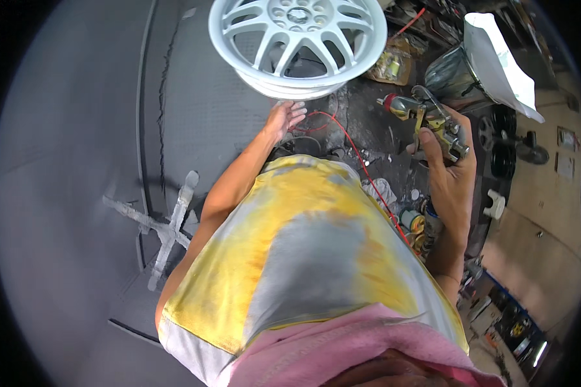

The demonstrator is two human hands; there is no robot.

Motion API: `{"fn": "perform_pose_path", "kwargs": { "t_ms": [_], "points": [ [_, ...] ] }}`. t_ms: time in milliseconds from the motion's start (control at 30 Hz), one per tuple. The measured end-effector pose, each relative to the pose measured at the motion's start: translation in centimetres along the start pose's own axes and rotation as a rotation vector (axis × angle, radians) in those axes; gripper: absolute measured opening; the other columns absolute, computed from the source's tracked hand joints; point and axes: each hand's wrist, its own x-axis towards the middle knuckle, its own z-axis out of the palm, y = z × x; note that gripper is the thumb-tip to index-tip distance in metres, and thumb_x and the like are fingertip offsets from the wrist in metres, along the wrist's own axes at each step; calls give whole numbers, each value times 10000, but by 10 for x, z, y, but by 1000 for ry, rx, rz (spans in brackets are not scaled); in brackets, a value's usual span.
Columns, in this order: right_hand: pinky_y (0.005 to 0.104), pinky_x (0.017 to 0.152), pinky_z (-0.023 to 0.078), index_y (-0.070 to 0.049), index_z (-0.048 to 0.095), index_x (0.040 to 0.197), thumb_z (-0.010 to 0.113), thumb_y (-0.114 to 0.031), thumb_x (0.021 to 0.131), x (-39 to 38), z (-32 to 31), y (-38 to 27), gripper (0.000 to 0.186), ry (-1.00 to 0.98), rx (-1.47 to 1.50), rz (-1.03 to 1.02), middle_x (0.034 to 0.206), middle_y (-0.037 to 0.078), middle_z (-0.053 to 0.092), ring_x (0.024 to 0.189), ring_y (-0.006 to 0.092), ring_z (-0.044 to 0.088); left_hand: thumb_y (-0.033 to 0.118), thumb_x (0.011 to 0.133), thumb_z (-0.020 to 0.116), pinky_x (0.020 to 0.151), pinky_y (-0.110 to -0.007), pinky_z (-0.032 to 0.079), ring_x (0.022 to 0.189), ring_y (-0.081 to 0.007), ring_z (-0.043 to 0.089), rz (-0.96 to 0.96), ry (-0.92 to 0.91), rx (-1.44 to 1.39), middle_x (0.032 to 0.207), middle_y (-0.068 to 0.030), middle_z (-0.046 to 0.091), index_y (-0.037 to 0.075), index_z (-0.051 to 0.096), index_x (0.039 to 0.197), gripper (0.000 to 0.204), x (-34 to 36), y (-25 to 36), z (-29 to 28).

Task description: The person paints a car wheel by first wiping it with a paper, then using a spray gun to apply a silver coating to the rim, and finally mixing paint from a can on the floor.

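A white-painted alloy wheel (298, 17) with paired spokes is at the top centre, its upper edge cut off by the frame. Just below its lower rim is my left hand (286, 120), fingers loosely stretched out and holding nothing. Whether the fingertips touch the wheel's underside, I cannot tell. On the right, my right hand (450, 158) is wrapped round a metal spray gun (440, 129) with a red-ringed nozzle, which points up and left. The thumb lies across the gun's body, and the other fingers are partly hidden behind it.
A thin red hose (353, 143) curves across the dark floor before my body. A metal bucket (450, 72) with a white sheet (500, 64) stands at the upper right. Cans (414, 222) and a rag (382, 191) lie below my right arm. A paint-caked cross-shaped stand (168, 231) is at the left.
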Motion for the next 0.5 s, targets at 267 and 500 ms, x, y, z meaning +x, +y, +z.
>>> {"fn": "perform_pose_path", "kwargs": {
  "t_ms": [267,500],
  "points": [
    [252,742,550,16,523,1372,658,-57,1025,-19,2,9,380,2,-8,91,1059,71,698,822,102,651,124,1031,521,1093,-441,537,1270,-353,624,-199,-115,196,1453,-252,557,-2,401,1528,527,-14,-32,28],
    [250,813,524,-18,575,1331,709,-99,999,-24,23,0,368,-151,206,58,1110,54,696,921,75,629,185,1035,504,967,-423,591,1100,-295,708,-182,-123,293,1304,-192,667,-1,518,1434,441,-13,-57,52]
  ]
}}
